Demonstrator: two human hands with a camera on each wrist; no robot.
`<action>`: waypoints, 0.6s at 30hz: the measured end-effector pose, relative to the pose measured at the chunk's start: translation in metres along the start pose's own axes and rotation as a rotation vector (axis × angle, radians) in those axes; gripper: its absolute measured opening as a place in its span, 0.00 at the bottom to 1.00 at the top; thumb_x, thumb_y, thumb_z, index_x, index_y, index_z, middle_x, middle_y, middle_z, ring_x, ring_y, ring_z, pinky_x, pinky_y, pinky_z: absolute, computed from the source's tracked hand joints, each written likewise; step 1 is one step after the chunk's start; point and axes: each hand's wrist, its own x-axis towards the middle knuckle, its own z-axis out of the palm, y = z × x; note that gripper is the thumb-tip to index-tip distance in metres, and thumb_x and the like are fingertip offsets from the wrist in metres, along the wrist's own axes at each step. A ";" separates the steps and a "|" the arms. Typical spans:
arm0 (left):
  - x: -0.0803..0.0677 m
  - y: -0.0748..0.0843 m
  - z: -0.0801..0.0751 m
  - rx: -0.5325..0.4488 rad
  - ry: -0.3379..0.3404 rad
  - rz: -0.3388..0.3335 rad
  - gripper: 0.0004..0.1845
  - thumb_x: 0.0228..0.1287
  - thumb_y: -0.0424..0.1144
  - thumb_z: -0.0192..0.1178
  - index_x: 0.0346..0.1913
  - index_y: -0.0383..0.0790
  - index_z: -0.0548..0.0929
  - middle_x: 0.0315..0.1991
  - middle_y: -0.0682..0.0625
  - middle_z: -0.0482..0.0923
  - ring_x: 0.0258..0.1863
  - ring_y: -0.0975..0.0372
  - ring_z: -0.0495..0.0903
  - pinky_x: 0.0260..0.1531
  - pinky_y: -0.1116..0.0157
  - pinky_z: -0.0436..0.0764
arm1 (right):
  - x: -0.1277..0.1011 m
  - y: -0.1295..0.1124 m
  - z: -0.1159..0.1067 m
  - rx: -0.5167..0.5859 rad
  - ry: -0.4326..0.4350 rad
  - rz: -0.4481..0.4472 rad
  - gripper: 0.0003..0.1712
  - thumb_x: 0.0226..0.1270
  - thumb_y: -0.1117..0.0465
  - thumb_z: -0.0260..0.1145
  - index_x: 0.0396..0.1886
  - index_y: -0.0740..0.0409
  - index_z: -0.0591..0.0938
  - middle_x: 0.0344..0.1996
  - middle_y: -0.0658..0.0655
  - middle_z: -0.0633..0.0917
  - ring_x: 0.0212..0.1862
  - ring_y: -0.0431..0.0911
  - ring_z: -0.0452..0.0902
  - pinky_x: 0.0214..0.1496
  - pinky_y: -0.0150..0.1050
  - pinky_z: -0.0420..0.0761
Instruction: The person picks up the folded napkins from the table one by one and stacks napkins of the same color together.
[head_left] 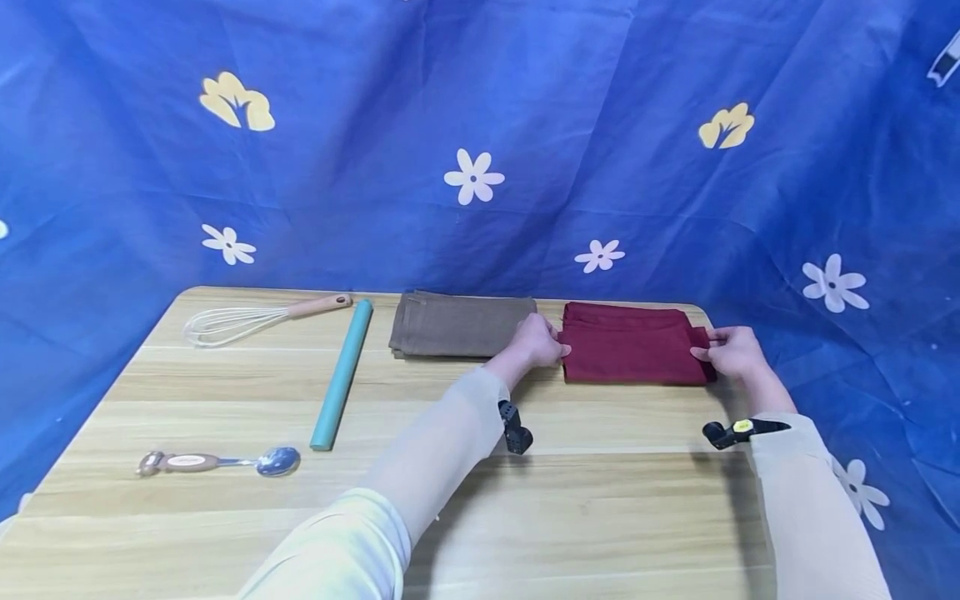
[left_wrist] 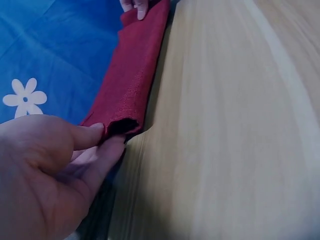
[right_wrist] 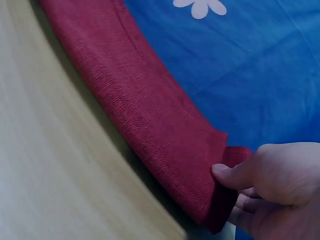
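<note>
A folded dark red cloth (head_left: 630, 354) lies at the back right of the table, several layers thick. At its left end my left hand (head_left: 536, 340) pinches the edge between thumb and fingers; the left wrist view shows the open end of the fold beside the thumb. My right hand (head_left: 738, 354) pinches the opposite end, its thumb (right_wrist: 222, 171) on top of the cloth and the other fingers partly hidden beneath. Just left of the red cloth is a folded grey-brown cloth (head_left: 457, 325), partly behind my left hand.
A whisk (head_left: 247, 321) lies at the back left, with a teal stick (head_left: 342, 375) beside it. Nearer the front left is a spoon (head_left: 225, 462) with a brownish handle. A blue flowered curtain (head_left: 525, 125) hangs behind the wooden table (head_left: 585, 517).
</note>
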 end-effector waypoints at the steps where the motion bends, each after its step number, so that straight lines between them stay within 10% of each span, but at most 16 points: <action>1: -0.001 0.000 0.000 -0.006 -0.003 0.003 0.12 0.65 0.41 0.77 0.33 0.39 0.84 0.38 0.51 0.85 0.40 0.59 0.83 0.41 0.66 0.82 | 0.000 0.000 0.000 -0.001 0.012 -0.001 0.30 0.66 0.67 0.76 0.59 0.85 0.77 0.40 0.66 0.88 0.33 0.31 0.76 0.35 0.21 0.75; 10: 0.004 0.003 0.004 -0.069 0.040 -0.018 0.14 0.65 0.41 0.77 0.25 0.44 0.84 0.32 0.53 0.83 0.36 0.62 0.79 0.39 0.65 0.80 | 0.001 -0.008 -0.005 0.031 0.085 0.022 0.30 0.66 0.67 0.76 0.61 0.82 0.78 0.46 0.71 0.86 0.34 0.31 0.75 0.37 0.22 0.74; 18: 0.011 0.002 0.013 -0.114 0.117 -0.038 0.09 0.64 0.42 0.78 0.38 0.42 0.88 0.39 0.53 0.84 0.46 0.60 0.81 0.51 0.63 0.82 | 0.013 -0.005 -0.002 0.023 0.110 0.062 0.31 0.67 0.65 0.75 0.63 0.80 0.77 0.48 0.69 0.85 0.37 0.33 0.74 0.38 0.23 0.74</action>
